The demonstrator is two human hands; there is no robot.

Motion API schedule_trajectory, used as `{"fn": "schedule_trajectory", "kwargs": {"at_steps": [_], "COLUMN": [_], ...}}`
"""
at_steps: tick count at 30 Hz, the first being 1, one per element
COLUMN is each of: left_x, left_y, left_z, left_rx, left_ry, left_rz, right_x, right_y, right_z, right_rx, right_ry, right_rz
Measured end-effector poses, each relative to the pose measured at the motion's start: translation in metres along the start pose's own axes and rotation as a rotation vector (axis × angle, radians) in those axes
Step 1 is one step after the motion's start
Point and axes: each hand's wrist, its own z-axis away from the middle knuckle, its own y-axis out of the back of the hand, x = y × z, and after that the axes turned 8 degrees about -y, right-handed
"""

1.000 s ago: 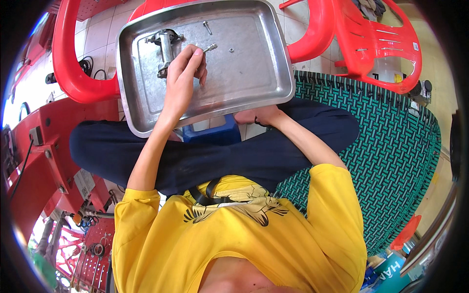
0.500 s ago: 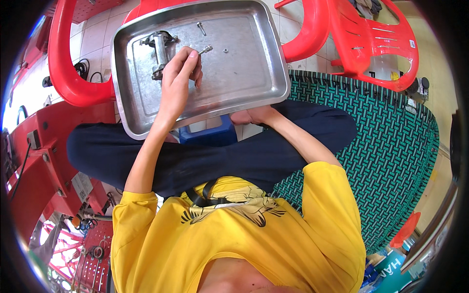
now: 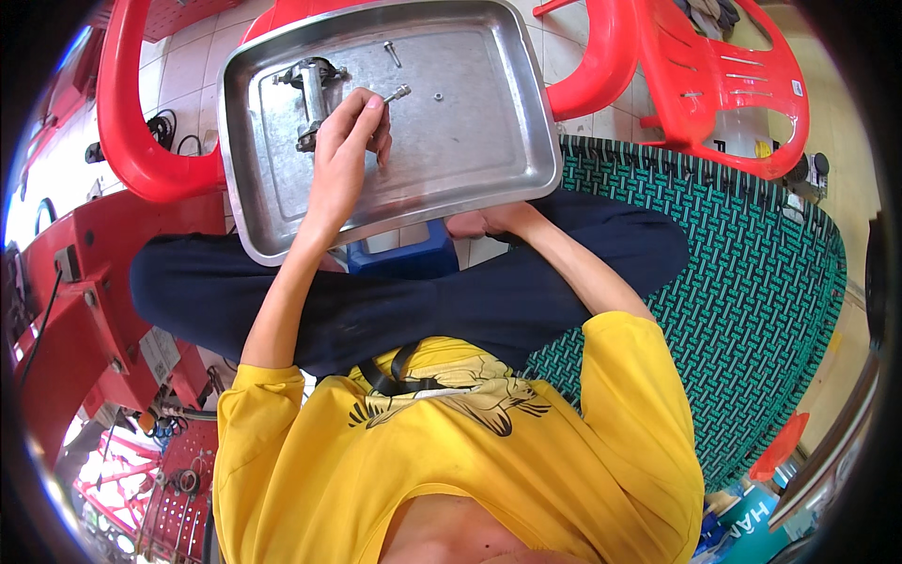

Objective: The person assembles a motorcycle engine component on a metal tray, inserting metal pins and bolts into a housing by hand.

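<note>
Between the thumb and fingers of my left hand [image 3: 349,132] is a metal bolt [image 3: 398,93], its end pointing up and to the right. That hand is closed and hovers over a shallow steel tray [image 3: 507,183]. Beside it in the tray lies a metal part [image 3: 313,89] shaped like a short bar with dark, wider ends; my hand covers a little of it. A loose bolt [image 3: 392,54] and a small nut [image 3: 438,97] lie farther right. My right hand [image 3: 489,222] is by the tray's near edge, its fingers mostly hidden under or behind the rim.
A red plastic chair [image 3: 155,179] stands behind and under the tray, with another red chair [image 3: 728,80] at the far right. A green woven seat [image 3: 695,282] spreads to my right. Red machinery [image 3: 113,282] stands at the left, and a blue stool [image 3: 404,258] shows below the tray.
Almost nothing differs. The whole view has shifted very slightly; my left hand still holds the bolt in the same pose and my right hand stays by the tray's edge.
</note>
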Motion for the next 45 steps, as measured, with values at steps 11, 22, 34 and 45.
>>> {"fn": "schedule_trajectory", "kwargs": {"at_steps": [11,22,34,45], "left_x": [0.0,0.004,0.01,0.006], "left_y": [-0.002,-0.001,-0.002,-0.013], "left_z": [0.002,0.004,0.005,-0.001], "left_rx": [-0.003,-0.015,0.023,0.009], "left_ry": [0.014,-0.015,-0.187,-0.58], "left_rz": [0.002,-0.011,-0.132,-0.615], "right_x": [0.007,-0.015,-0.228,-0.226], "right_y": [-0.018,0.009,0.116,0.083], "right_z": [-0.003,0.007,0.014,-0.016], "right_rx": [0.162,-0.299,-0.377,0.277], "right_ry": [0.002,0.02,0.018,0.297], "right_rz": [-0.124,0.334,0.039,0.014]}}
